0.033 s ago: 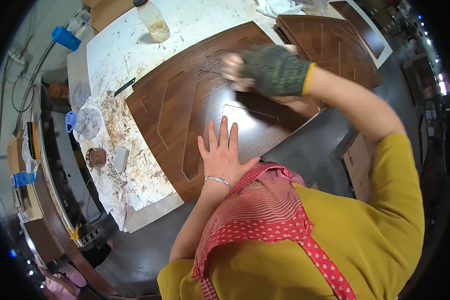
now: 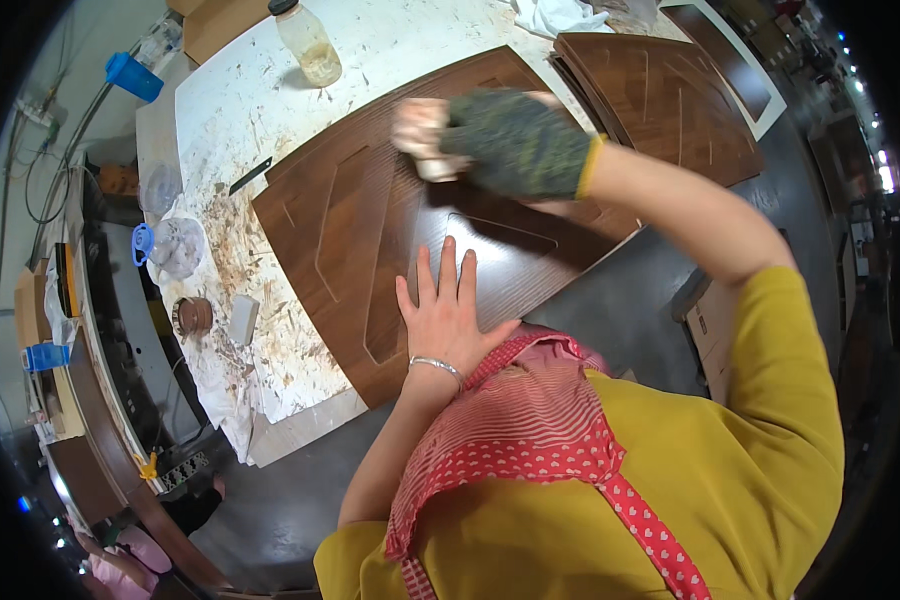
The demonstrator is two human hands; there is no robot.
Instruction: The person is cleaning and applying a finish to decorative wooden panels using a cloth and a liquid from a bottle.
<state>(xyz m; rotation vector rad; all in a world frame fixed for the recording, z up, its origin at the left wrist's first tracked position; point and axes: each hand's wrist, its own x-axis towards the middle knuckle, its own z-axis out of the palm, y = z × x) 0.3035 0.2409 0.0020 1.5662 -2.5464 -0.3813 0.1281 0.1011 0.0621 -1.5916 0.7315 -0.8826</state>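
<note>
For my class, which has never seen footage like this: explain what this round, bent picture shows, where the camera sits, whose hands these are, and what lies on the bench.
The camera sits on a person's head and looks down, so its wide lens bends straight edges. No machine is here, only two hands. The left hand, bare with a bracelet, lies flat on a dark brown wooden panel with grooves cut in it. The right hand, in a dark knitted glove, has its grip on a pale pad or cloth pressed to the panel. The white bench carries wood dust, a plastic bottle, a black pen-like tool and a small white block. More panels lie behind.
</note>
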